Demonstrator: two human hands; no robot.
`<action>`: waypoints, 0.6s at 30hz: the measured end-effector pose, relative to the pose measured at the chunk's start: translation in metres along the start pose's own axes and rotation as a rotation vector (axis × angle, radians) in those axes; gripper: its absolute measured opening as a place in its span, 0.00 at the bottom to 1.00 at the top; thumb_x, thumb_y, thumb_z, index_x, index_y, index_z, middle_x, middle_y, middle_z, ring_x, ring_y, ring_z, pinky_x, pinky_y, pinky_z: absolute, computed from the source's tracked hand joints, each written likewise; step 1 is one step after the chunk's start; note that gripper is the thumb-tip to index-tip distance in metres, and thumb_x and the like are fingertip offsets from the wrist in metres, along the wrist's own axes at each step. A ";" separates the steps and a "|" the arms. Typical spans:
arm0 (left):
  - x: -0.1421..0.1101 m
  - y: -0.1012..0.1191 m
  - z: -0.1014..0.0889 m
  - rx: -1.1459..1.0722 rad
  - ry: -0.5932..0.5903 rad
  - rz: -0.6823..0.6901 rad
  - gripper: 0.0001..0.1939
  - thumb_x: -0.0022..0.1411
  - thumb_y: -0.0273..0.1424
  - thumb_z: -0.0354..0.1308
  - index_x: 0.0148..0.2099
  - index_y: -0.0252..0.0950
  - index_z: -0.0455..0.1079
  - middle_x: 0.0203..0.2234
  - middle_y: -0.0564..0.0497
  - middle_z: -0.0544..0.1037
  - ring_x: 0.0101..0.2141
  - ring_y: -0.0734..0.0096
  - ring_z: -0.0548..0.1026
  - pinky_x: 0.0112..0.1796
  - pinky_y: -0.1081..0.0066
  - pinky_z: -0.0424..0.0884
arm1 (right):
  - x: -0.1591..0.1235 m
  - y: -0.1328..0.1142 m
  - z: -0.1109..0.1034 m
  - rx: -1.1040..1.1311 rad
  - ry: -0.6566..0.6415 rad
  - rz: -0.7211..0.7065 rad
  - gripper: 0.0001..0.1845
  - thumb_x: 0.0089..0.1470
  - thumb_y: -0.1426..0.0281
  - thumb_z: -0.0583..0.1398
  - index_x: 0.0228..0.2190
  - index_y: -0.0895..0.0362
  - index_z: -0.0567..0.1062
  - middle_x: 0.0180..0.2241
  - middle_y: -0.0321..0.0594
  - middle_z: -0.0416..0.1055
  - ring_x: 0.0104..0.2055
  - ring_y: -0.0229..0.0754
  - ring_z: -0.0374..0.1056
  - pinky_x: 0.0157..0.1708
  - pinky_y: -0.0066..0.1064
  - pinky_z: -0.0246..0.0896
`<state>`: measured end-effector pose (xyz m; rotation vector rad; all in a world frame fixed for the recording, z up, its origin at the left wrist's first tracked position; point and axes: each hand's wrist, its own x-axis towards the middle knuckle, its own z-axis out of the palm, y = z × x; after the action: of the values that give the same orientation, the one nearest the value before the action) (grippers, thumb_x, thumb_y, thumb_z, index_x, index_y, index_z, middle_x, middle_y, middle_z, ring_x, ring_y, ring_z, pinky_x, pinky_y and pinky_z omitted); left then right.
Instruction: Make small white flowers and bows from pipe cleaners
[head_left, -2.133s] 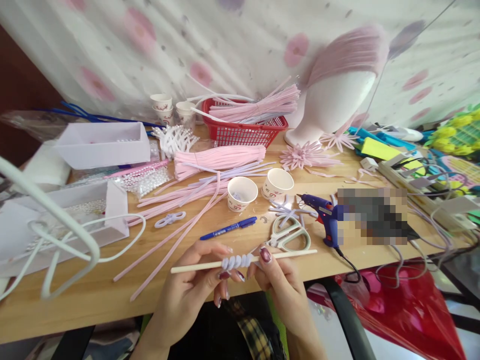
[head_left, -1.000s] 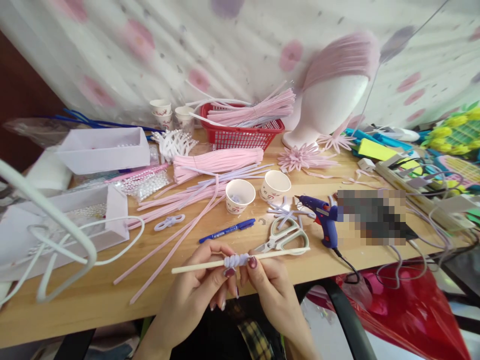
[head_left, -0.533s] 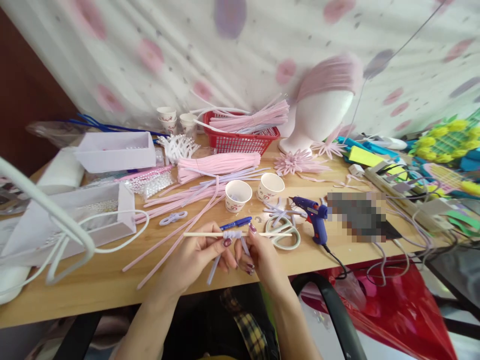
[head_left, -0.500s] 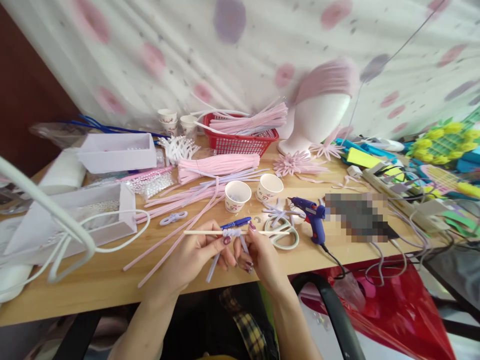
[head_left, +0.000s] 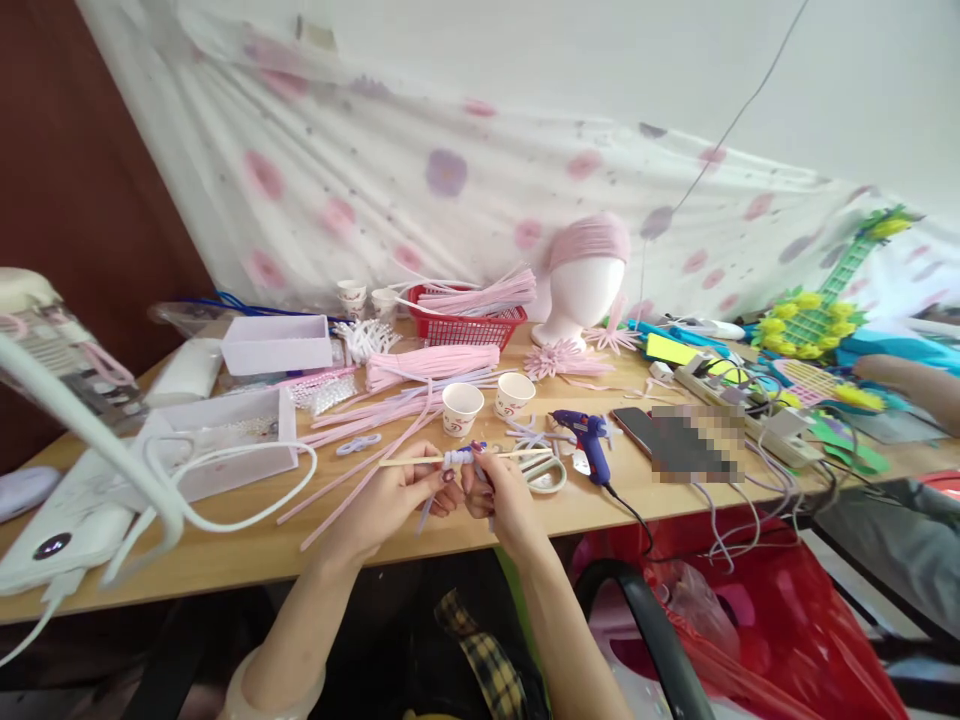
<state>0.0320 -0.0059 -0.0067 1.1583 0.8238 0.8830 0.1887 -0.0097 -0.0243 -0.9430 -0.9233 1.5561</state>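
A thin wooden stick (head_left: 395, 461) lies level across both my hands, with a lilac pipe cleaner (head_left: 455, 458) coiled around its middle. My left hand (head_left: 405, 492) is closed, pinching the stick just left of the coil. On the coil's right side my right hand (head_left: 501, 490) is closed on the pipe cleaner, its thumb up against the stick. One lilac tail hangs below the left fingers. White-handled scissors (head_left: 553, 478) lie beyond my right hand, partly behind the stick. Left of my hands is a small twisted lilac loop (head_left: 358, 444).
Two paper cups (head_left: 462, 410) stand past my hands. A blue glue gun (head_left: 589, 440) and a phone (head_left: 637, 425) lie to the right. Pink pipe cleaners (head_left: 435, 366), a red basket (head_left: 469, 330) and a foam head (head_left: 586, 290) are behind. Another person's arm (head_left: 911, 385) reaches in at right.
My view has tilted up and pulled back, showing more wall. The right fingers have closed in around the pipe cleaner's right tail, which stood out more plainly before. Another person's arm has come into view.
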 end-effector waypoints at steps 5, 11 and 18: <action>-0.008 -0.008 0.010 -0.045 0.105 0.109 0.26 0.54 0.51 0.70 0.39 0.33 0.73 0.21 0.61 0.65 0.18 0.84 0.52 0.19 0.79 0.47 | -0.004 0.002 0.003 0.023 0.020 -0.050 0.29 0.43 0.48 0.69 0.14 0.57 0.67 0.11 0.20 0.43 0.14 0.25 0.35 0.17 0.24 0.27; -0.008 -0.015 0.019 -0.018 0.141 0.179 0.25 0.59 0.50 0.66 0.46 0.34 0.75 0.21 0.58 0.68 0.17 0.83 0.52 0.19 0.77 0.46 | -0.012 0.004 0.007 0.076 0.061 -0.096 0.31 0.44 0.46 0.68 0.13 0.55 0.63 0.11 0.19 0.39 0.14 0.25 0.31 0.16 0.24 0.26; -0.017 -0.028 0.024 0.033 0.203 0.241 0.16 0.64 0.43 0.64 0.42 0.34 0.78 0.23 0.54 0.73 0.19 0.79 0.60 0.21 0.76 0.57 | -0.023 0.005 0.008 0.144 0.074 -0.061 0.31 0.47 0.48 0.65 0.12 0.54 0.60 0.11 0.21 0.41 0.14 0.26 0.32 0.15 0.25 0.28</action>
<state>0.0502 -0.0353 -0.0281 1.2277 0.8773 1.2053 0.1822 -0.0338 -0.0232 -0.8568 -0.7698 1.5050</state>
